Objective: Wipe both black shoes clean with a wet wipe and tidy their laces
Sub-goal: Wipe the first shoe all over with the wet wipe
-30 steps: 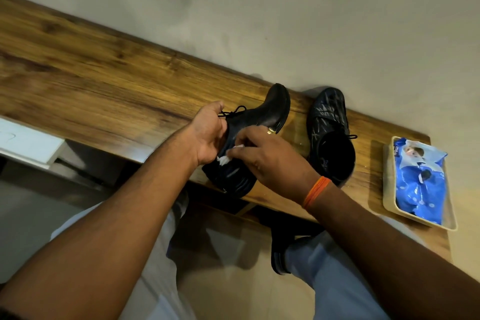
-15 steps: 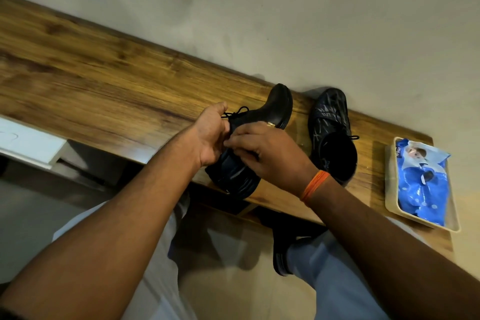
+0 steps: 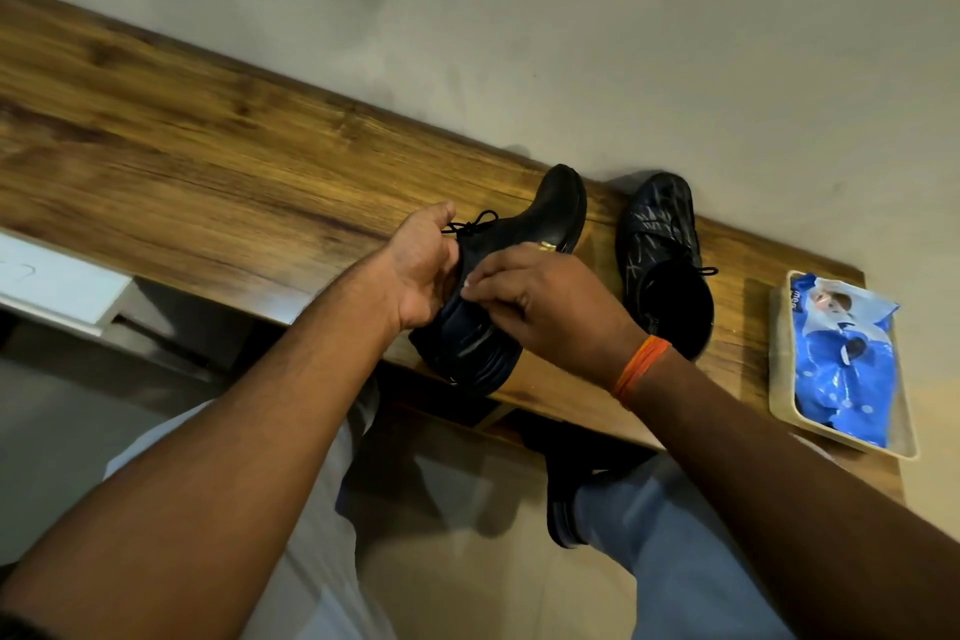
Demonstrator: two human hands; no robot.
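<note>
A black shoe [image 3: 545, 218] lies tipped on its side at the front edge of the wooden shelf [image 3: 208, 161], sole turned toward me. My left hand [image 3: 421, 265] grips its upper near the knotted lace [image 3: 470, 224]. My right hand [image 3: 540, 307] presses a wet wipe [image 3: 467, 283] against the shoe's side; only a tiny white corner of the wipe shows under the fingers. The second black shoe [image 3: 665, 255] stands upright just to the right, streaked with light marks, its lace end hanging off the right side.
A cream tray [image 3: 779, 369] at the shelf's right end holds a blue pack of wet wipes [image 3: 841, 359]. The wall rises directly behind the shelf. My knees and one foot in a dark shoe [image 3: 561, 509] are below the shelf edge. A white board [image 3: 52, 281] juts out at left.
My right hand slid up along the shoe's side toward my left hand, covering most of the white wipe. The left hand kept its hold on the shoe.
</note>
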